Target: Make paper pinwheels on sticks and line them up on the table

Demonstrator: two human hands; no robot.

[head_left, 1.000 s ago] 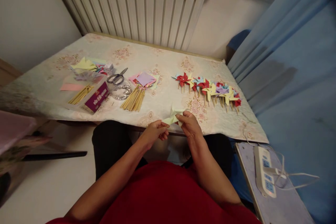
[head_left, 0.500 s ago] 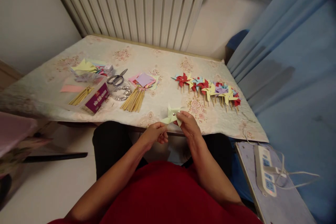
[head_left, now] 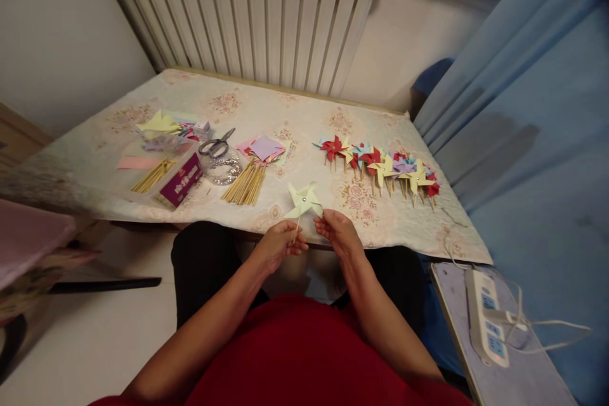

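A pale green paper pinwheel (head_left: 310, 195), with a shiny pin at its centre, faces up in front of me at the table's near edge. My left hand (head_left: 280, 244) is closed round its thin stick, just below the blades. At the pinwheel's right side, the curled fingertips of my right hand (head_left: 339, 231) meet the tip of one blade. Several finished pinwheels (head_left: 380, 168) in red, yellow, blue and purple lie in a row to the right. Left of my hands is a fan of thin wooden sticks (head_left: 245, 184), with a stack of coloured paper squares (head_left: 266, 149) behind it.
A clear round dish of shiny pins (head_left: 222, 170) and dark-handled scissors (head_left: 216, 144) lie left, beside a clear box with a purple label (head_left: 179, 184) and more sticks. Cut paper (head_left: 159, 124) is piled behind. A power strip (head_left: 488, 317) rests on a side surface at right.
The pinwheel has turned face up and shifted slightly left, showing all its blades. My left hand now grips its stick, while my right hand has moved from near the centre to a blade tip.
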